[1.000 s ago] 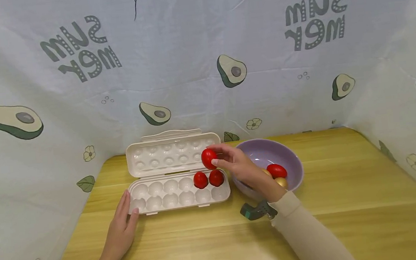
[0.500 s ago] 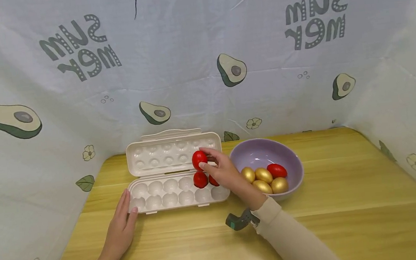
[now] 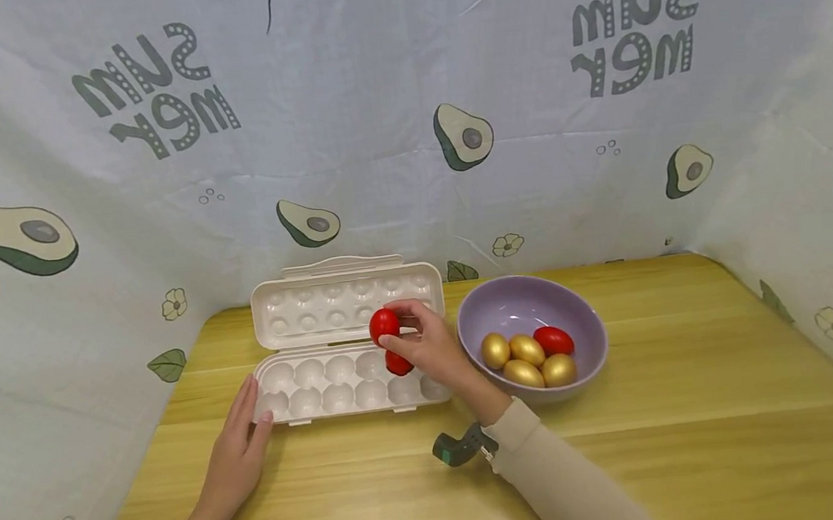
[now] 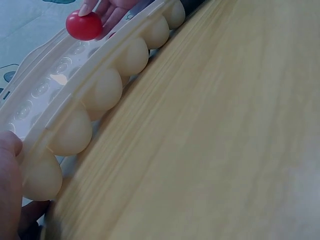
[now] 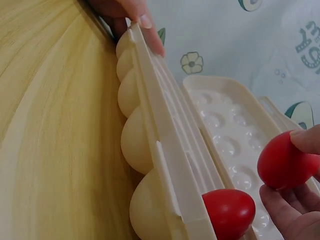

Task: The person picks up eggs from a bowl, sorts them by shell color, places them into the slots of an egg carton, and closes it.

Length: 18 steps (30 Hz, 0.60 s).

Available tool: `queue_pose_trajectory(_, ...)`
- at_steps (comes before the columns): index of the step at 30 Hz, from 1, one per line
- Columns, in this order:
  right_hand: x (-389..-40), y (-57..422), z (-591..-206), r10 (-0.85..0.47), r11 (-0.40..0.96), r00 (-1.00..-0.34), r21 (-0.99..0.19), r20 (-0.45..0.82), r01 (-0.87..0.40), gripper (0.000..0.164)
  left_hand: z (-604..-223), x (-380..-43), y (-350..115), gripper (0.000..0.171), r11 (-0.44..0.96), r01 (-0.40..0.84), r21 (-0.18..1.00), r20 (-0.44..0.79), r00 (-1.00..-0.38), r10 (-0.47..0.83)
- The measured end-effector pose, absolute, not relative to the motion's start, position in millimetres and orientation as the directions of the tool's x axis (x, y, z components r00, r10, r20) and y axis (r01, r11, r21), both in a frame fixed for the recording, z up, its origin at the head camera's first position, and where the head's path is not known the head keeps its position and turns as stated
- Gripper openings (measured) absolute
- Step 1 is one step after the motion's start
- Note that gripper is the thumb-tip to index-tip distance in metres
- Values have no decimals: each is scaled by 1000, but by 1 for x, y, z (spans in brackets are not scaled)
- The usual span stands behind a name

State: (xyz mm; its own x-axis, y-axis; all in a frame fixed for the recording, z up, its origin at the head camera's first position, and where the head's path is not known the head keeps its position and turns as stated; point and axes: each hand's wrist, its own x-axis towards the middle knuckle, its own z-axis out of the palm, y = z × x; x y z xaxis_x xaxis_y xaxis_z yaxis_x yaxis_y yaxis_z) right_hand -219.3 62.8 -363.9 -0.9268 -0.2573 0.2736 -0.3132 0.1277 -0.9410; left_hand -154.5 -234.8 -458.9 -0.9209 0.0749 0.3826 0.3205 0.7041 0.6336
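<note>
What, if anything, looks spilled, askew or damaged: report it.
Nothing looks spilled or damaged around the egg carton, the purple bowl or the red egg in the right hand. One oddity: the lettering on the backdrop reads backwards, so it may hang reversed.

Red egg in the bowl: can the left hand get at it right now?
Probably not: the left hand holds the left end of the egg carton, and the right arm lies between it and that red egg.

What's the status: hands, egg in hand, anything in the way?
Right hand holds red egg over open egg carton. Left hand rests against carton's left end. Possible snag: seated red egg close to the held one.
</note>
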Motion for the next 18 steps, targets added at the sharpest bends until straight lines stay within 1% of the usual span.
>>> queue_pose_trajectory(4,-219,59,-373,-243,87,-918,-936,313,-342,44,-460,-155,-236,55,700,308,644,365,-928,73)
queue_pose_trajectory(8,-224,55,-395,-225,47,-899,-918,375,-394,44,-462,-156,-236,55,694,313,649,367,-927,74)
queue_pose_trajectory(12,-229,49,-412,-214,135,-875,-874,434,-467,43,-462,-156,-236,55,696,313,646,372,-925,71)
queue_pose_trajectory(18,-227,45,-419,-186,281,-864,-818,467,-503,43,-459,-153,-236,55,707,306,637,368,-927,69)
